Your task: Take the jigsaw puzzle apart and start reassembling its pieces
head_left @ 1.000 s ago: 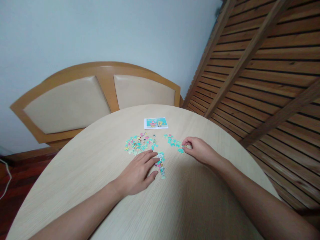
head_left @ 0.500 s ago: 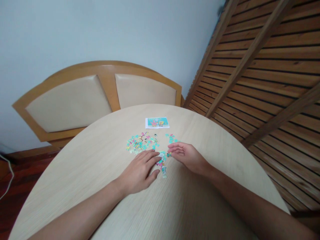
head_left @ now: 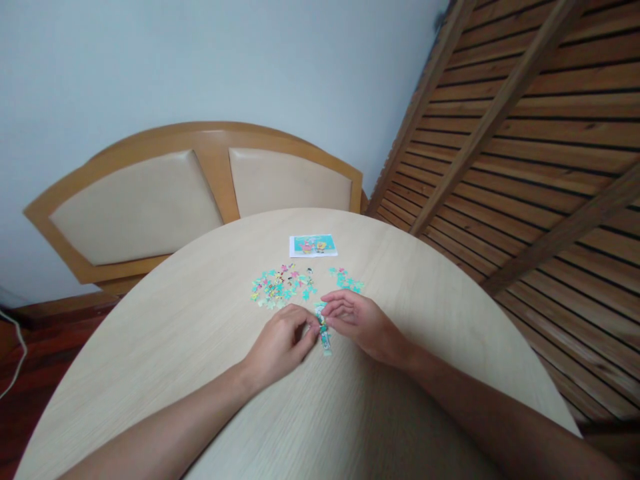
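A narrow strip of joined puzzle pieces (head_left: 325,343) lies on the table between my hands, its upper part partly covered by fingers. My left hand (head_left: 286,339) has thumb and index fingertip brought together at the strip's left side, on a small dark and yellow puzzle piece (head_left: 323,326). Close on the right is my right hand (head_left: 364,325), its fingers loosely bent and a little apart, with the fingertips over the strip's upper end. Whether its thumb also touches the small piece is too small to tell.
Loose puzzle pieces (head_left: 273,288) lie in a pile beyond my left hand. A smaller group of teal and pink pieces (head_left: 346,280) lies beyond the right one. Behind them is a picture card (head_left: 315,245) on the round table (head_left: 200,320). A padded headboard (head_left: 210,137) stands past the table.
My right hand has moved left to the strip, bringing the small piece with it. My left hand has gone from lying over the strip to a pinch at its side.
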Action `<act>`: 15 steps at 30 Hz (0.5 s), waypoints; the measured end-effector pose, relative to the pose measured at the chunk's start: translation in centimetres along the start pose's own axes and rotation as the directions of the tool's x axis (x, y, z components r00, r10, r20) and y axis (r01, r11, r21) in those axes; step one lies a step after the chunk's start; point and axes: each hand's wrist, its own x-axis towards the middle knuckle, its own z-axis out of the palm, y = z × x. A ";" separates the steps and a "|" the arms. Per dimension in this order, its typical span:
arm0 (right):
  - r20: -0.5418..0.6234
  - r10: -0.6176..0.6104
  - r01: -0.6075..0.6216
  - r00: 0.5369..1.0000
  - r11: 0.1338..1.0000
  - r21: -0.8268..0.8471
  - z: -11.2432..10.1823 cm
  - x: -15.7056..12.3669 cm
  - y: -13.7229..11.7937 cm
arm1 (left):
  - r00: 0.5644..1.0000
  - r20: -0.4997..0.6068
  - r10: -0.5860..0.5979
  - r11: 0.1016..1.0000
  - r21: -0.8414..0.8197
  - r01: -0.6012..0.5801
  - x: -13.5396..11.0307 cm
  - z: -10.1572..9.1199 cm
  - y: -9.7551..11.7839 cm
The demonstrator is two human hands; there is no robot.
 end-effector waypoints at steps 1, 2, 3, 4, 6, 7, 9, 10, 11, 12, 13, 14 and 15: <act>-0.009 0.008 -0.008 1.000 1.000 -0.003 0.1 0.0 0.0 | 1.000 -0.013 -0.015 1.000 -0.015 0.015 0.0 0.0 0.1; -0.009 0.020 -0.020 1.000 1.000 -0.009 0.2 0.0 0.1 | 0.999 -0.023 -0.028 0.999 -0.028 0.027 0.0 0.1 0.1; 0.000 0.033 -0.033 0.999 0.999 -0.017 0.3 0.0 0.1 | 0.999 -0.030 -0.034 0.999 -0.040 0.033 0.0 0.1 0.1; 0.016 0.045 -0.045 0.999 0.999 -0.028 0.3 0.0 0.1 | 0.999 -0.031 -0.036 0.998 -0.049 0.034 0.1 0.2 0.2; 0.027 0.050 -0.048 0.998 0.996 -0.073 0.3 0.1 0.0 | 0.999 -0.033 -0.037 0.998 -0.053 0.035 0.1 0.3 0.1; 0.013 0.039 -0.037 0.999 0.993 -0.108 0.1 0.1 -0.1 | 0.998 -0.039 -0.040 0.998 -0.047 0.038 0.1 0.2 0.0; -0.025 0.007 -0.012 1.000 0.979 -0.204 -0.5 0.2 -0.4 | 0.998 -0.048 -0.032 0.999 -0.013 0.032 0.0 0.1 -0.1; -0.044 -0.008 -0.004 0.999 0.966 -0.259 -1.0 0.2 -0.6 | 0.999 -0.043 -0.012 1.000 0.012 0.013 0.0 -0.1 -0.2; -0.058 -0.019 0.000 0.998 0.948 -0.317 -1.5 0.3 -0.7 | 0.999 -0.029 0.023 0.999 0.040 -0.022 -0.1 -0.2 -0.2; -0.067 -0.027 0.000 0.997 0.926 -0.377 -2.1 0.3 -0.8 | 0.998 -0.004 0.069 0.995 0.069 -0.068 -0.2 -0.3 -0.2; -0.068 -0.033 0.000 0.997 0.898 -0.439 -2.8 0.3 -0.9 | 0.993 0.025 0.115 0.988 0.098 -0.117 -0.3 -0.4 -0.3; -0.055 -0.032 0.001 0.998 0.870 -0.493 -3.4 0.3 -1.0 | 0.987 0.056 0.153 0.979 0.128 -0.159 -0.4 -0.5 -0.2; -0.018 -0.026 0.012 1.000 0.843 -0.538 -4.0 0.3 -1.1 | 0.980 0.086 0.178 0.969 0.156 -0.190 -0.5 -0.5 -0.2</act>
